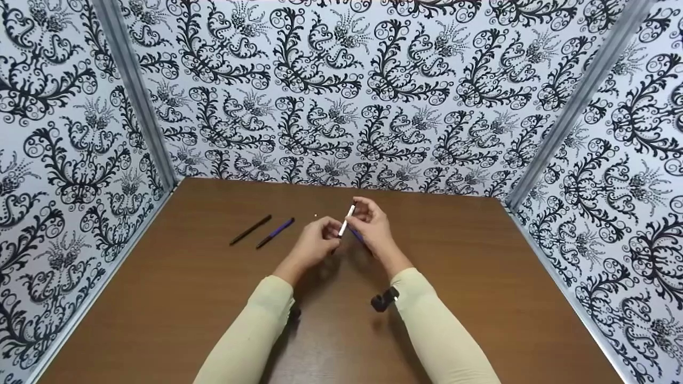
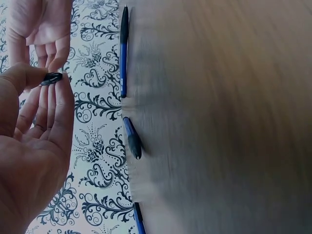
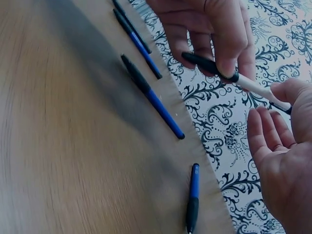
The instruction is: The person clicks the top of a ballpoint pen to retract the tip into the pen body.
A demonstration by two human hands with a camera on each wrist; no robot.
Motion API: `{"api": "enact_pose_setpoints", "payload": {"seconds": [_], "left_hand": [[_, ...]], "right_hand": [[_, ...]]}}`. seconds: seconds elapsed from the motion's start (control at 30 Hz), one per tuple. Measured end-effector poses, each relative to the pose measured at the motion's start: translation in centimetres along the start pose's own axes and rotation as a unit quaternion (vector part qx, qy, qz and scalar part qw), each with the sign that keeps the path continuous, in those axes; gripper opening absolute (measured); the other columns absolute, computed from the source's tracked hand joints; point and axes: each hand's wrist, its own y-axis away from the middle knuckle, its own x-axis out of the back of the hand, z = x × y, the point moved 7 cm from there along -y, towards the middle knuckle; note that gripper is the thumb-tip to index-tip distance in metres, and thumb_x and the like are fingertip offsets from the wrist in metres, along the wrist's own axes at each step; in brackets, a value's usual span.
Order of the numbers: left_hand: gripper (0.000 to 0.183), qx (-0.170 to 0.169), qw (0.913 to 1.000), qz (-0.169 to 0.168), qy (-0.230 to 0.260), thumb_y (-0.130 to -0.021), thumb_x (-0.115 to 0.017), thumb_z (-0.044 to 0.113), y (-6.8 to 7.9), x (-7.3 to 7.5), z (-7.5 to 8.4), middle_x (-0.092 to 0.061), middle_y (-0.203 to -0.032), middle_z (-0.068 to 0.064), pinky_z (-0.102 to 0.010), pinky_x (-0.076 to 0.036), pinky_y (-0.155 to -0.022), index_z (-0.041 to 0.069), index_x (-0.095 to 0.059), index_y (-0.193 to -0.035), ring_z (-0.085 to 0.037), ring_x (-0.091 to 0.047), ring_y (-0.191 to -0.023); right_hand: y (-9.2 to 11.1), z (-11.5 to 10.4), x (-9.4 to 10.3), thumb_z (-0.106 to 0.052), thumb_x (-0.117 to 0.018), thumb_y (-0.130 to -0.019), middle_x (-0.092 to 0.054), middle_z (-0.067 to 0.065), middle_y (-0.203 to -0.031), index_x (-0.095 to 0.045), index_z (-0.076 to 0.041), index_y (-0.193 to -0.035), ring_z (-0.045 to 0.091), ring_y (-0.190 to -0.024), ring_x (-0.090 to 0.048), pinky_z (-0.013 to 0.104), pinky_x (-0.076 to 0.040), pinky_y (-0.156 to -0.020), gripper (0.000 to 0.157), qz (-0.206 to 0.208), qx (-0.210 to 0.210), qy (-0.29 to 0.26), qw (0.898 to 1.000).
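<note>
Between both hands, above the table, is a slanted white pen (image 1: 346, 221) with a black grip section (image 3: 209, 64). My left hand (image 1: 316, 242) pinches the pen's black end between thumb and fingers. At the other end, my right hand (image 1: 374, 226) holds the white barrel with thumb and fingertips. The left wrist view shows the black end (image 2: 51, 78) almost end-on in the left fingers. Partly behind the right hand, a blue pen (image 1: 356, 235) lies on the table. Another blue pen with a black grip (image 3: 155, 101) lies below the hands in the right wrist view.
A black pen (image 1: 251, 230) and a blue pen (image 1: 275, 233) lie side by side on the brown wooden table (image 1: 203, 298), left of the hands. A tiny white speck (image 1: 315, 215) is near the left hand. Patterned walls (image 1: 331, 106) with metal posts enclose the table's back and sides.
</note>
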Motion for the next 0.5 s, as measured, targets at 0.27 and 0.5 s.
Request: {"api": "enact_pose_setpoints", "payload": {"seconds": [0.27,0.5], "left_hand": [[0.033,-0.002,0.9999,0.003,-0.011,-0.087,-0.072,-0.012,0.1,0.9,-0.6,-0.071,-0.099,-0.009,-0.030,-0.058,-0.081,-0.001,-0.074,-0.119,-0.018,-0.067,-0.090],[0.030,0.009,0.9991,0.006,-0.040,-0.091,-0.073,-0.011,0.3,1.8,-1.2,-0.069,-0.100,-0.008,-0.029,-0.055,-0.078,0.000,-0.075,-0.119,-0.018,-0.065,-0.090]], "right_hand": [[0.3,-0.4,0.7,0.005,-0.083,-0.093,-0.071,0.017,-0.117,-0.064,-0.001,-0.145,0.019,-0.095,-0.069,0.027,-0.060,-0.083,0.056,-0.031,0.001,0.050,0.998],[0.7,-0.1,2.3,0.005,-0.081,-0.093,-0.065,0.028,-0.124,-0.063,-0.001,-0.146,0.026,-0.099,-0.069,0.027,-0.062,-0.082,0.057,-0.046,0.004,0.075,0.996]]}}
